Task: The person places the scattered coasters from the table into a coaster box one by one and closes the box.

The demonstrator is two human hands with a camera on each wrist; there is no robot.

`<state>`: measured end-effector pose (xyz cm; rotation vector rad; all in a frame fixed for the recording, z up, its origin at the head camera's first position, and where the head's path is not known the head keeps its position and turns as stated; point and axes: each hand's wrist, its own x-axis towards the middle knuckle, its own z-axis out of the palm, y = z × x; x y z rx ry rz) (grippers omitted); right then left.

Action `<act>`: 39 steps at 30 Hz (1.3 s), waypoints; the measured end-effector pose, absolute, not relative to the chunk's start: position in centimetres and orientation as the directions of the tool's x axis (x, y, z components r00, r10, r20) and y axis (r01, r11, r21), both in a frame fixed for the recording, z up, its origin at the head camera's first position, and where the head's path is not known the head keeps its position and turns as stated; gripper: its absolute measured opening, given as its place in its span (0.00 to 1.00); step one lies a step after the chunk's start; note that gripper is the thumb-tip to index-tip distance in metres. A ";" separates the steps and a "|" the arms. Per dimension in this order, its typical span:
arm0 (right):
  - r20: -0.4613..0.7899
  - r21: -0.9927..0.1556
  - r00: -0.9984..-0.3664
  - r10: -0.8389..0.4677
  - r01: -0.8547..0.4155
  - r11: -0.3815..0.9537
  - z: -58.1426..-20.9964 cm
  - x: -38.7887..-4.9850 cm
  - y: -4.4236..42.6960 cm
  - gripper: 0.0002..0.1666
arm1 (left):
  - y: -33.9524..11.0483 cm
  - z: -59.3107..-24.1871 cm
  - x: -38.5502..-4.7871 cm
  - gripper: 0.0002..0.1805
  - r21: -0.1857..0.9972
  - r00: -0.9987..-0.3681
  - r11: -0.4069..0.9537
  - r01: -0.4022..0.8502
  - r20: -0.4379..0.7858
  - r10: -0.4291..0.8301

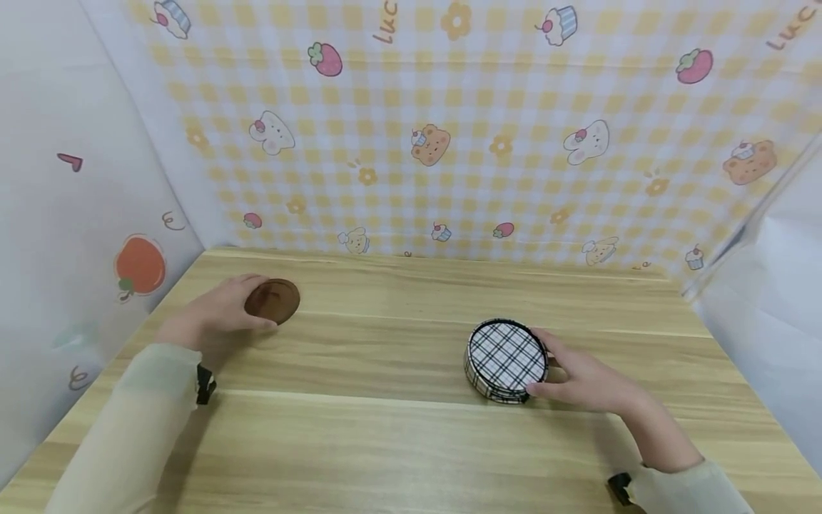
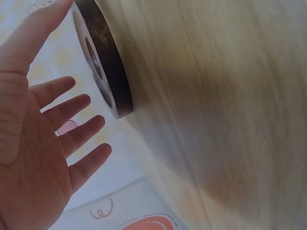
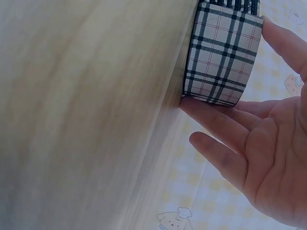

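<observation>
A flat, dark brown round disc (image 1: 276, 303) lies at the left of the table. My left hand (image 1: 221, 303) is beside it, with the thumb by its near edge. In the left wrist view the thumb (image 2: 41, 26) reaches the disc's rim, while the other fingers spread loosely, apart from it. Right of the middle stands a round box (image 1: 506, 357) in black-and-white plaid. My right hand (image 1: 594, 382) holds its right side between thumb and fingers. In the right wrist view the thumb is at the box's upper rim and fingertips touch low on its side wall (image 3: 220, 52).
Both things are on a light wood-grain table (image 1: 359, 442). Behind it hangs a yellow checked cloth (image 1: 385, 178) with cartoon prints. White cloth (image 1: 58, 235) walls in the left side, and more white cloth stands at the right.
</observation>
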<state>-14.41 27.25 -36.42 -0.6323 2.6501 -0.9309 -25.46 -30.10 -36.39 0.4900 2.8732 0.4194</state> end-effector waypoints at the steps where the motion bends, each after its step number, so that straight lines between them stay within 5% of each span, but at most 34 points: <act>1: -0.097 -0.642 -0.871 -0.482 -0.315 0.699 -36.4 -14.4 27.2 0.56 | -30.1 -36.4 -25.5 0.59 0.313 -0.924 0.903 0.295 -0.147 0.353; 39: -0.086 -0.644 -0.874 -0.478 -0.317 0.696 -36.3 -14.3 27.2 0.57 | -29.1 -36.8 -25.9 0.59 0.290 -0.909 0.903 0.315 -0.181 0.375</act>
